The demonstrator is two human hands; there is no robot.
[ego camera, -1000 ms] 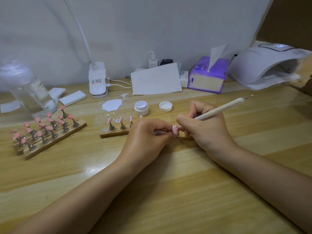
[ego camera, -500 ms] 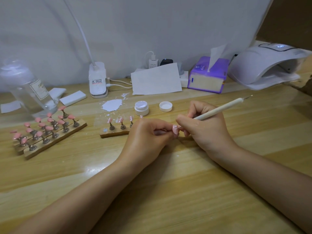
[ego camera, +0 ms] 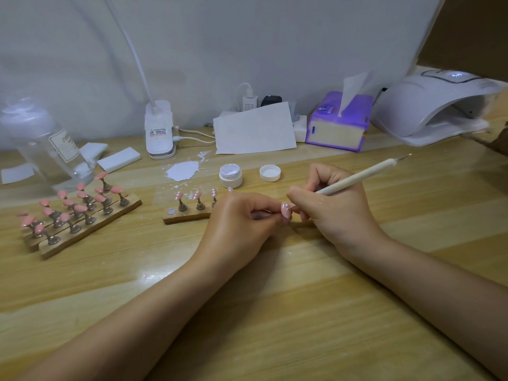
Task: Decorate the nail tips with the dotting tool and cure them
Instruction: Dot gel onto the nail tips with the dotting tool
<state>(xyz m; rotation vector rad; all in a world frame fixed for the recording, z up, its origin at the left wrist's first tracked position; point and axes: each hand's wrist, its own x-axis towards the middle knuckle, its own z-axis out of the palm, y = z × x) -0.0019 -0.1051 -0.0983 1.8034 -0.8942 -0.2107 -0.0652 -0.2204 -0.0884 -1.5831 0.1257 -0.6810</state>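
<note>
Pink nail tip (ego camera: 285, 210), pinched in the left hand (ego camera: 242, 218), takes white dots from the dotting tool (ego camera: 354, 178) gripped by the right hand (ego camera: 332, 207). Three dotted tips (ego camera: 196, 194) stand finished; many plain tips (ego camera: 79, 200) and curing in the lamp (ego camera: 428, 105) remain.

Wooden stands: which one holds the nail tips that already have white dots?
The short wooden stand at centre, just left of the left hand. Its tips show white dots; the tips on the longer stands at far left are plain pink.
</note>
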